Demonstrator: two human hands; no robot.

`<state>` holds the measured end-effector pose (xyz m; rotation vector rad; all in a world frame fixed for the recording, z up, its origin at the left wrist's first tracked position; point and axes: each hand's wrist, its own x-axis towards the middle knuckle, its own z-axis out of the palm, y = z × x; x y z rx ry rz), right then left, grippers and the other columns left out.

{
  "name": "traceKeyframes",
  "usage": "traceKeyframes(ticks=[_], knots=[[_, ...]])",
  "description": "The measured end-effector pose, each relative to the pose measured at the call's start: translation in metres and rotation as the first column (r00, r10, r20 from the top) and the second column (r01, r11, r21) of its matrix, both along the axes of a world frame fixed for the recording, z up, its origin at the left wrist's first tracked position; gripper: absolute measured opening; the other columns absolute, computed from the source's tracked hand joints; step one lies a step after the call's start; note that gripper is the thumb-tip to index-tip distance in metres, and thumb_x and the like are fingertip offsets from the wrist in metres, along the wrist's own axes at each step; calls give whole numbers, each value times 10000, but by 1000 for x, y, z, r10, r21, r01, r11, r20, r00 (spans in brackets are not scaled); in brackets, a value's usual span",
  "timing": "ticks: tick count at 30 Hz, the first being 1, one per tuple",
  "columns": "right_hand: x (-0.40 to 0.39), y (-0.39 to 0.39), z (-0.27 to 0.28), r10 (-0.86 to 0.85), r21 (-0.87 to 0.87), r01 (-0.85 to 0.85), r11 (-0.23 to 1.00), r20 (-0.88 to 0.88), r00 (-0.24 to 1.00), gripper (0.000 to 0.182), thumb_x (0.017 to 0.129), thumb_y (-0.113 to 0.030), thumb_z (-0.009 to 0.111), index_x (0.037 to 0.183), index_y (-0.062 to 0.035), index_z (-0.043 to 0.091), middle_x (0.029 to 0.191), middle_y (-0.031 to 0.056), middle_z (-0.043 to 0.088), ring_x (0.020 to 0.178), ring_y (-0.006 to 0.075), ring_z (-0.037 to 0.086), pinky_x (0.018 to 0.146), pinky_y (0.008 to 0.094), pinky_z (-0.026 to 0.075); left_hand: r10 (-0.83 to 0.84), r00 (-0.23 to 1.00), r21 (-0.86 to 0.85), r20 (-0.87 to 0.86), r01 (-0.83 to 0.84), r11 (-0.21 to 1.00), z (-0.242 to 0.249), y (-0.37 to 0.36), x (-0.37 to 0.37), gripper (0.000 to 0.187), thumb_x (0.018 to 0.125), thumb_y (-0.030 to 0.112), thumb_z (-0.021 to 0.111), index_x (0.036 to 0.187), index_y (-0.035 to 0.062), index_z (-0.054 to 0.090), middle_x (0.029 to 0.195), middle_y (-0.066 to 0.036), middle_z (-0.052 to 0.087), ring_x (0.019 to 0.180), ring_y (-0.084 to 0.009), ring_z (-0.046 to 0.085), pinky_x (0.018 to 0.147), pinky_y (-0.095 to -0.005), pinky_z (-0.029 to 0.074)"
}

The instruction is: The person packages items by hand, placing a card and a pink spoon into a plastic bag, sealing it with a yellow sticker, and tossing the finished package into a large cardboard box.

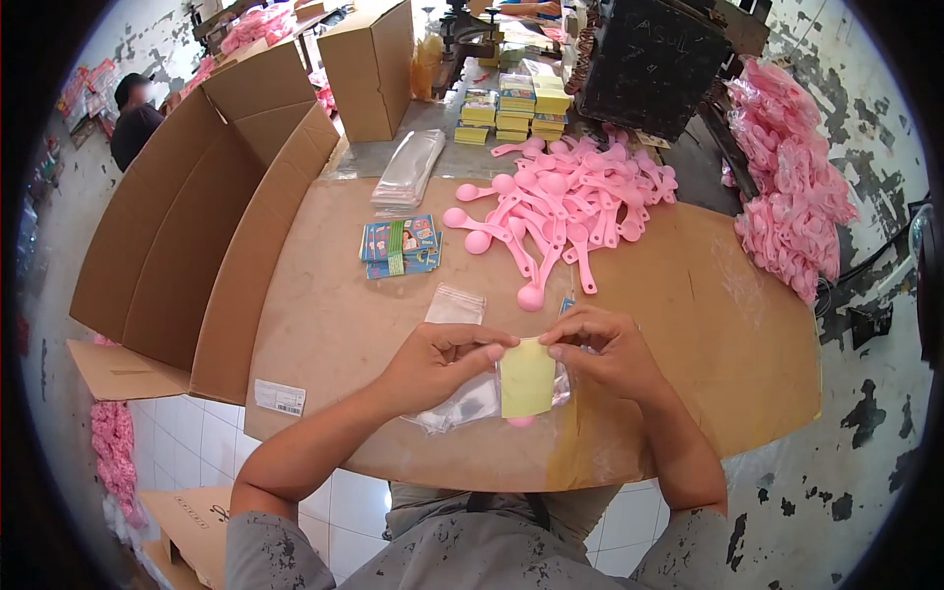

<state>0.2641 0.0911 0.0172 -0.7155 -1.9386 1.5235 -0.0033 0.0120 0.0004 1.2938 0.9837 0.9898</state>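
Both hands meet over the near middle of the cardboard-covered table. My left hand point(442, 362) pinches the upper left corner of a clear bag with a yellow card point(527, 379) in it, and my right hand point(608, 356) pinches the upper right corner. A bit of pink shows below the card's lower edge. Under and beside my left hand lie clear plastic bags point(457, 307). Part of a blue card shows just behind my right hand. Farther back are a banded bundle of blue cards point(401, 247) and a heap of pink scoops point(575, 192).
An open cardboard box point(162, 211) stands left of the table point(708, 364). Behind are a stack of clear bags point(408, 169), card stacks point(514, 103), another box point(366, 74) and a black container point(649, 64). Pink bagged items point(792, 177) hang at right. A person point(138, 123) is far left.
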Motion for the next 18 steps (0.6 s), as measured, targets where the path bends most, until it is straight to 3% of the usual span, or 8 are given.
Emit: traceKeyframes(ticks=[3,7,9,12,15,18], knots=[[-1,1,-10,-13,-31,12,999,-33,999,198,974,-31,705,1165,16,729,1011,42,688,890,101,656,780,275,528,-18,997,-62,72,22,998,0,0,3,291,1036,51,650,1312,-38,678,1169,-106,751,1090,-127,698,939,-269,571],[-8,-9,3,-6,-157,-3,988,-58,998,285,956,15,722,1237,13,673,1024,31,684,924,103,648,839,286,526,40,995,-20,90,-38,999,2,-1,3,296,1030,-12,623,1322,-50,659,1170,-142,750,1068,-155,717,923,-269,578],[-4,-5,-6,55,-110,-53,993,17,998,313,959,5,724,1263,12,651,1025,33,682,943,104,642,852,292,523,58,992,-5,111,-58,998,2,1,1,307,1024,1,641,1327,-45,653,1173,-128,749,1077,-153,712,927,-289,584],[0,-2,-10,96,-48,-95,994,33,995,292,968,-25,718,1252,2,656,1036,33,689,954,91,632,834,273,507,214,950,114,226,-244,963,12,-2,16,292,1018,36,668,1300,-35,657,1147,-86,747,1063,-147,710,912,-306,591],[-6,-11,5,51,-37,-53,998,-57,997,260,972,-43,711,1229,-16,679,1036,32,698,957,86,630,832,261,493,-20,996,67,-90,26,997,2,-2,-1,304,1003,64,694,1293,-16,649,1114,-66,738,1023,-153,713,881,-318,598],[-1,-5,12,-27,69,30,997,-44,999,249,978,-60,702,1225,-37,695,1028,32,701,956,95,637,848,276,497,37,999,-33,0,-37,999,18,1,-20,175,986,107,733,1103,-5,666,1031,-73,725,895,-122,715,819,-320,604]])
